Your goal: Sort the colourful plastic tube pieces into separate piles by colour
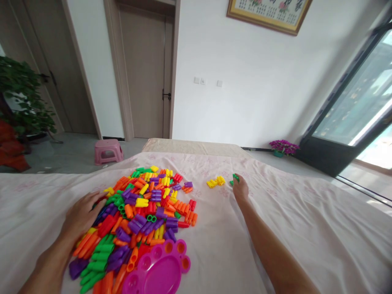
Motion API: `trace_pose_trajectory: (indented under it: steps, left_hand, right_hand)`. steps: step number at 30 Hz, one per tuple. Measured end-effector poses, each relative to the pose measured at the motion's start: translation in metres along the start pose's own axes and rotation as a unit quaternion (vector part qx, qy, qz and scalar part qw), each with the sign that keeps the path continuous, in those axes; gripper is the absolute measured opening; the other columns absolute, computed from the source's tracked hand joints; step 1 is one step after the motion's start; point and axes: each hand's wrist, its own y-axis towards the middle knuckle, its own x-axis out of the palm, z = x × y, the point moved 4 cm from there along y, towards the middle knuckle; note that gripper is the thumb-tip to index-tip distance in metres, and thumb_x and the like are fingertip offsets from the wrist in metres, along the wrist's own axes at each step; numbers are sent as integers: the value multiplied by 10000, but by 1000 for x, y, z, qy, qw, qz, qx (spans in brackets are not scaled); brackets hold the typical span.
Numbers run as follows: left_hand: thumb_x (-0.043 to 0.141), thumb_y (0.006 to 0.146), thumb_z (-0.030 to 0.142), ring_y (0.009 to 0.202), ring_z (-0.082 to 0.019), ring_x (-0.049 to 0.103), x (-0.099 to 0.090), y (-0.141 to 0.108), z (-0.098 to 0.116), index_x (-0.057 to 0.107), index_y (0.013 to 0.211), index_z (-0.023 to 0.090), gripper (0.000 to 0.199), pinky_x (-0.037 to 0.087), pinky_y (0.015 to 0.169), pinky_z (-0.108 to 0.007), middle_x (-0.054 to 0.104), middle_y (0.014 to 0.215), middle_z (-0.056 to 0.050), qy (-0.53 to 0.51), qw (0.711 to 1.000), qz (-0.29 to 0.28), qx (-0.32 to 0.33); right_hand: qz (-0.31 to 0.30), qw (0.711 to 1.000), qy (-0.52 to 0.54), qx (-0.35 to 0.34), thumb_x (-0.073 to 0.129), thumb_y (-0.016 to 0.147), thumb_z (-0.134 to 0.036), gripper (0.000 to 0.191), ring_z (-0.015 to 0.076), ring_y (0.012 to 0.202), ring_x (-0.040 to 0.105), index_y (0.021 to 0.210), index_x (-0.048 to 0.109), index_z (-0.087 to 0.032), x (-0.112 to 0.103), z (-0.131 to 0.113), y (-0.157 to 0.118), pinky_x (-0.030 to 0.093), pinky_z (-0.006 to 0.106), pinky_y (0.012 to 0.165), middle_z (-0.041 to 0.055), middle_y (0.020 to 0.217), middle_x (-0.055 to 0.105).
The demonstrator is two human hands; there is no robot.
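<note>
A large heap of red, orange, yellow, green and purple plastic pieces (141, 201) covers the left-centre of the cloth. My left hand (81, 214) rests at the heap's left edge, its fingers curved over some pieces; what they may grip is hidden. Further out on the right, my right hand (240, 188) is closed on a green piece (235, 177), at its fingertips. Another bit of green shows on the cloth beside those fingers. Just left of that hand lie several yellow pieces (216, 182), grouped apart from the heap.
A magenta paw-shaped tray (162, 275) sits at the heap's near edge. The pale pink cloth (306, 220) spreads wide and has folds. Beyond it are a pink stool (108, 151), a closed door (143, 73) and a pot of purple flowers (283, 147).
</note>
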Motion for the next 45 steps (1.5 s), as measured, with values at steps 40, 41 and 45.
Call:
trace_pose_trajectory:
  steps: [40, 41, 45]
  left_hand:
    - [381, 935, 482, 1298, -259, 525, -8, -3, 14, 680, 1228, 216, 496, 362, 1150, -419, 618, 1371, -82, 19, 1000, -2, -21]
    - [384, 934, 480, 1295, -258, 528, -9, -3, 15, 683, 1219, 213, 492, 362, 1149, -418, 621, 1367, -83, 19, 1000, -1, -20]
    - [399, 925, 475, 1273, -258, 547, -12, -4, 18, 696, 1192, 225, 471, 375, 1138, -420, 639, 1345, -81, 13, 1000, 6, -20]
  right_hand:
    - [-296, 825, -187, -443, 665, 863, -269, 218, 239, 1072, 579, 1067, 740, -255, 125, -254, -119, 458, 307, 873, 70, 1107, 704]
    - [-296, 823, -193, -444, 682, 853, -300, 222, 251, 1076, 577, 1061, 741, -250, 126, -256, -118, 466, 315, 858, 84, 1109, 696]
    - [-298, 812, -219, -452, 721, 830, -348, 279, 276, 1081, 579, 1076, 730, -217, 124, -258, -115, 488, 341, 838, 121, 1115, 675]
